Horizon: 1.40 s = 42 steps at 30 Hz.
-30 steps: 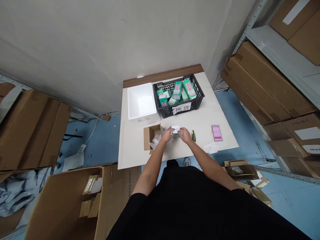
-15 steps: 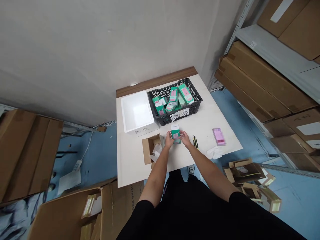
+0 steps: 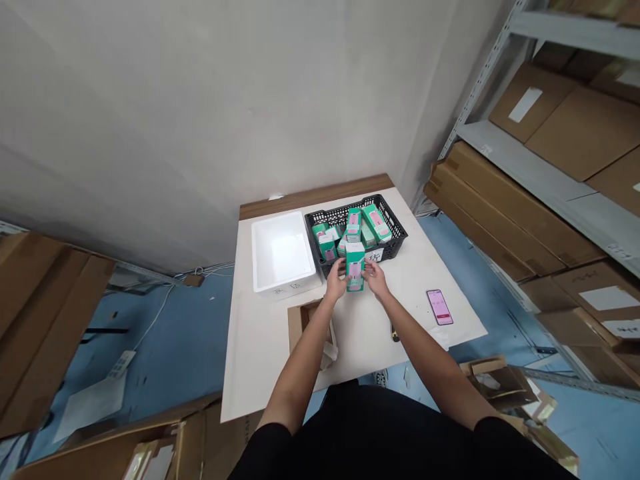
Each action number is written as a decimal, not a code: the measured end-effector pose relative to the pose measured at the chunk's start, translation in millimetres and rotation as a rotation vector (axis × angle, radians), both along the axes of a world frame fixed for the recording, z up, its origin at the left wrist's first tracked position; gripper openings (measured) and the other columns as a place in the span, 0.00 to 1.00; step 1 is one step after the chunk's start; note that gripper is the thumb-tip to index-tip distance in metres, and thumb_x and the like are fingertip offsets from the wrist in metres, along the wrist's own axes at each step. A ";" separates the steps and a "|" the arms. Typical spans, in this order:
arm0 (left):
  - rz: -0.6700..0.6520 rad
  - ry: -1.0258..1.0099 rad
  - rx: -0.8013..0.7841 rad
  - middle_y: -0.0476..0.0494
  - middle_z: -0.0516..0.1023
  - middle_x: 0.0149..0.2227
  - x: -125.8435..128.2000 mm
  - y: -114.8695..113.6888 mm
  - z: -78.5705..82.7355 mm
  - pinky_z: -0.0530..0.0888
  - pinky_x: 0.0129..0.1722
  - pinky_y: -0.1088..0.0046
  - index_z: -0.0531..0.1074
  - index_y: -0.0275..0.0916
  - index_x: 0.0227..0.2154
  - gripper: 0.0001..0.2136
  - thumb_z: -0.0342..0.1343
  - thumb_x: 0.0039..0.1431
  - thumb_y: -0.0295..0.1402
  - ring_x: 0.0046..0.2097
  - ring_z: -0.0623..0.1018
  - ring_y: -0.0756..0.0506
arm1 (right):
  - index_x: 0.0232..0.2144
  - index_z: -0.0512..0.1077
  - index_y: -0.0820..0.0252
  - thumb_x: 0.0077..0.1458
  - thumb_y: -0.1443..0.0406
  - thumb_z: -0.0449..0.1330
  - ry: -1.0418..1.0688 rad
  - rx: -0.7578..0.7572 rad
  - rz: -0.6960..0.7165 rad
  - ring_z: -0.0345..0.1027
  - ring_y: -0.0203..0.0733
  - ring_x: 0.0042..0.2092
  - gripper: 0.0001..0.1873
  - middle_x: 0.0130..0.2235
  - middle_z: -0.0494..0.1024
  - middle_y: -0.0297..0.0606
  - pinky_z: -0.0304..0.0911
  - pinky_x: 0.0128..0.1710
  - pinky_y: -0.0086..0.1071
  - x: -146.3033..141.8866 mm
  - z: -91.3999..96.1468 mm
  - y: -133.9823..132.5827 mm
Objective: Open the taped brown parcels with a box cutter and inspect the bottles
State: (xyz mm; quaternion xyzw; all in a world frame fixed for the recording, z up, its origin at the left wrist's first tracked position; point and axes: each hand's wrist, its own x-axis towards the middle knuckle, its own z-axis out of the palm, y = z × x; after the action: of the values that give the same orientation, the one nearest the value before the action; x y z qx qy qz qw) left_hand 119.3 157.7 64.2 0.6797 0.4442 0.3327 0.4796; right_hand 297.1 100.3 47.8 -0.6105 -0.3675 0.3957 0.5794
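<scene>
A green-and-white carton with a pink picture (image 3: 355, 268) is held upright between my two hands, just in front of the black crate. My left hand (image 3: 337, 281) grips its left side, and my right hand (image 3: 374, 277) grips its right side. Behind it, the black plastic crate (image 3: 398, 244) holds several similar green cartons (image 3: 377, 223), and the held carton partly covers the crate's handwritten label. Left of the crate stands a white foam box (image 3: 255, 260). An open brown cardboard box (image 3: 296, 328) with white paper in it lies below my left hand, partly hidden by my forearm.
A phone with a lit pink screen (image 3: 439, 307) lies on the table's right side, near crumpled white paper (image 3: 440, 338). A box cutter (image 3: 395, 333) is partly behind my right forearm. Shelving with cardboard boxes (image 3: 487, 210) stands right; open cartons (image 3: 493, 383) lie on the floor.
Both hands have lifted the carton and moved it forward toward the crate, tilting it more upright. The camera view has tipped up, so the table appears lower.
</scene>
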 end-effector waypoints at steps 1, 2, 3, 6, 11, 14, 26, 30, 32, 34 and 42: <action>-0.001 -0.020 0.018 0.35 0.75 0.64 -0.6 16.9 16.9 0.79 0.57 0.59 0.62 0.46 0.71 0.36 0.63 0.60 0.30 0.58 0.80 0.38 | 0.58 0.76 0.54 0.51 0.60 0.65 -0.006 0.043 0.023 0.76 0.55 0.53 0.30 0.52 0.82 0.45 0.75 0.53 0.48 6.0 19.2 19.0; 0.015 -0.039 0.046 0.35 0.74 0.65 -0.1 34.1 34.0 0.79 0.57 0.59 0.61 0.46 0.72 0.37 0.64 0.61 0.30 0.58 0.80 0.38 | 0.59 0.76 0.54 0.51 0.60 0.66 -0.018 0.089 0.048 0.76 0.55 0.53 0.31 0.52 0.82 0.45 0.75 0.52 0.48 11.6 38.8 38.6; 0.034 -0.058 0.073 0.35 0.74 0.65 1.4 50.9 50.6 0.79 0.57 0.59 0.60 0.46 0.72 0.38 0.64 0.60 0.29 0.58 0.80 0.38 | 0.60 0.77 0.55 0.52 0.60 0.66 -0.036 0.131 0.067 0.75 0.55 0.53 0.31 0.53 0.82 0.46 0.75 0.52 0.48 16.7 57.9 57.7; 0.040 -0.107 0.153 0.36 0.74 0.66 9.4 93.8 90.4 0.79 0.58 0.58 0.59 0.47 0.74 0.40 0.66 0.59 0.29 0.58 0.80 0.38 | 0.60 0.77 0.55 0.54 0.61 0.66 -0.094 0.223 0.090 0.75 0.54 0.54 0.31 0.53 0.81 0.46 0.76 0.52 0.46 26.1 103.9 106.7; 0.057 -0.056 0.088 0.35 0.72 0.69 13.4 135.9 111.0 0.77 0.60 0.58 0.56 0.45 0.76 0.43 0.66 0.60 0.30 0.59 0.80 0.37 | 0.59 0.78 0.58 0.53 0.62 0.63 -0.128 0.150 0.034 0.76 0.52 0.54 0.30 0.51 0.82 0.47 0.76 0.53 0.46 25.0 122.2 149.5; 0.120 0.031 0.041 0.33 0.66 0.73 -2.3 147.2 107.7 0.75 0.62 0.58 0.54 0.43 0.77 0.46 0.69 0.59 0.33 0.65 0.76 0.34 | 0.58 0.77 0.59 0.52 0.62 0.63 -0.155 0.036 -0.072 0.77 0.54 0.54 0.30 0.51 0.82 0.50 0.76 0.53 0.48 24.4 111.1 150.8; 0.158 -0.056 0.099 0.35 0.76 0.65 -109.3 58.3 79.9 0.80 0.52 0.62 0.65 0.46 0.71 0.31 0.61 0.65 0.34 0.58 0.80 0.40 | 0.61 0.76 0.55 0.60 0.60 0.59 -0.303 0.297 0.242 0.72 0.51 0.62 0.27 0.62 0.76 0.48 0.74 0.60 0.47 -63.3 89.4 58.7; 0.234 0.021 0.072 0.35 0.75 0.65 -140.3 0.8 59.6 0.81 0.52 0.62 0.67 0.46 0.70 0.31 0.61 0.64 0.32 0.58 0.80 0.40 | 0.63 0.74 0.53 0.62 0.62 0.58 -0.368 0.298 0.431 0.68 0.52 0.66 0.28 0.66 0.71 0.47 0.74 0.59 0.46 -100.2 80.0 22.0; 0.266 0.085 0.052 0.35 0.74 0.66 -154.5 -33.1 46.4 0.81 0.53 0.61 0.68 0.46 0.70 0.31 0.61 0.63 0.30 0.58 0.80 0.40 | 0.64 0.74 0.52 0.62 0.64 0.58 -0.410 0.293 0.506 0.66 0.51 0.67 0.28 0.66 0.71 0.47 0.74 0.60 0.46 -112.3 72.1 5.8; 0.293 0.153 0.031 0.36 0.74 0.67 -167.1 -69.8 33.1 0.81 0.53 0.61 0.69 0.46 0.68 0.30 0.60 0.63 0.29 0.58 0.80 0.40 | 0.64 0.73 0.53 0.62 0.65 0.57 -0.440 0.288 0.557 0.66 0.51 0.67 0.29 0.66 0.71 0.47 0.72 0.62 0.47 -122.0 62.1 -9.7; 0.037 0.445 -0.068 0.40 0.84 0.53 -180.4 -193.0 -5.1 0.77 0.61 0.59 0.84 0.43 0.49 0.14 0.65 0.62 0.37 0.58 0.80 0.39 | 0.63 0.74 0.56 0.59 0.68 0.57 -0.543 0.190 0.685 0.67 0.52 0.66 0.30 0.63 0.74 0.48 0.63 0.70 0.50 -142.4 9.9 -79.5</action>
State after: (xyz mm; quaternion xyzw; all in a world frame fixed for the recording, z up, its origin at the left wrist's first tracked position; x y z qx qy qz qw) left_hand -61.1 -35.3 59.1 0.7115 0.5625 0.1679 0.3863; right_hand 154.8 20.8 57.6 -0.4794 -0.7219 0.3549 0.3509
